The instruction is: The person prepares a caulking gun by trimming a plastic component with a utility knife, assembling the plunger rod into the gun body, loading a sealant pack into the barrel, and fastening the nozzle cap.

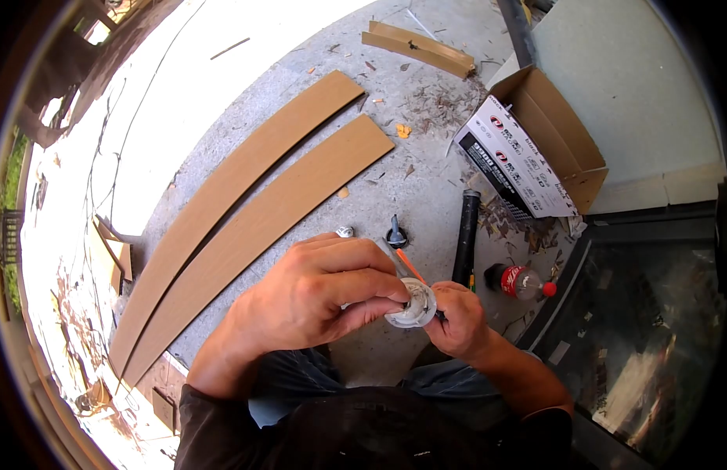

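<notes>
A small round white piece with a rim [416,308], perhaps plastic, is held between both hands in front of my lap. My left hand [324,286] is closed, thumb and fingertips pinching its inner part. Closed around its right edge is my right hand [461,319]; a small dark bit shows by those fingers, too hidden to name. Just beyond the piece, an orange strip [411,265] and a grey rod stick up; what they belong to is hidden. A black tube [467,235] lies past my right hand.
Two long brown boards [285,188] lie side by side at the left. A cola bottle [521,282] rests on its side at the right, near an open printed carton [528,157]. A small dark cup [396,233] and a brown channel piece [418,48] are farther out on the concrete.
</notes>
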Demonstrator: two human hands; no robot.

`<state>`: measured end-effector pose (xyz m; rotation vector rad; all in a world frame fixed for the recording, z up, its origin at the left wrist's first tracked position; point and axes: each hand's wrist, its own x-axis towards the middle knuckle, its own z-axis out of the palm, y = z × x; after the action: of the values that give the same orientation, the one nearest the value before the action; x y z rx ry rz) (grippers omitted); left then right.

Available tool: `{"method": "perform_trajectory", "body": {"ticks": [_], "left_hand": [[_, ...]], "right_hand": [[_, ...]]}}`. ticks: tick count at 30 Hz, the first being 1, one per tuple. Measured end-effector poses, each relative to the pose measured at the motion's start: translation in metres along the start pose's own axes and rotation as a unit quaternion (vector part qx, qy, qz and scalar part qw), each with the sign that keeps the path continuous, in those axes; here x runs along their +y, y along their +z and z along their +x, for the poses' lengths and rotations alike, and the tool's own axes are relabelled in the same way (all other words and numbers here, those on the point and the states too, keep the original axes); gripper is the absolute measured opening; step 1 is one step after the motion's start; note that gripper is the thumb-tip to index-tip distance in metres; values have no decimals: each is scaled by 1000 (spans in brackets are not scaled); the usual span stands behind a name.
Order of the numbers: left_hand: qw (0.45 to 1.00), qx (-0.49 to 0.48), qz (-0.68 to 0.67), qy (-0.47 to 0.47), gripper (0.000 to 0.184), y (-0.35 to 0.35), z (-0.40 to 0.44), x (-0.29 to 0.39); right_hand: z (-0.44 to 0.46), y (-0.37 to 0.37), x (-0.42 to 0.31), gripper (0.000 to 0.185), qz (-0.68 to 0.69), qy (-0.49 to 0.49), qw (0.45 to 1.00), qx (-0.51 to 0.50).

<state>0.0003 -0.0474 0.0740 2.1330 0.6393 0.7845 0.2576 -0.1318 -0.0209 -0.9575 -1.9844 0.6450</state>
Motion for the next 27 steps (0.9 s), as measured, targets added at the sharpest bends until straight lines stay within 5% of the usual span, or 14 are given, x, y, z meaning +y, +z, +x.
{"method": "perform_trajectory", "body": {"ticks": [9, 27], "left_hand": [[999, -13, 31, 25, 14, -2, -1, 4], [997, -56, 2, 59, 16, 8, -2, -3]], "right_hand": [[2, 4, -1, 21, 5, -6, 1000, -27], [6, 7, 0, 34, -23, -32, 997, -69]]}}
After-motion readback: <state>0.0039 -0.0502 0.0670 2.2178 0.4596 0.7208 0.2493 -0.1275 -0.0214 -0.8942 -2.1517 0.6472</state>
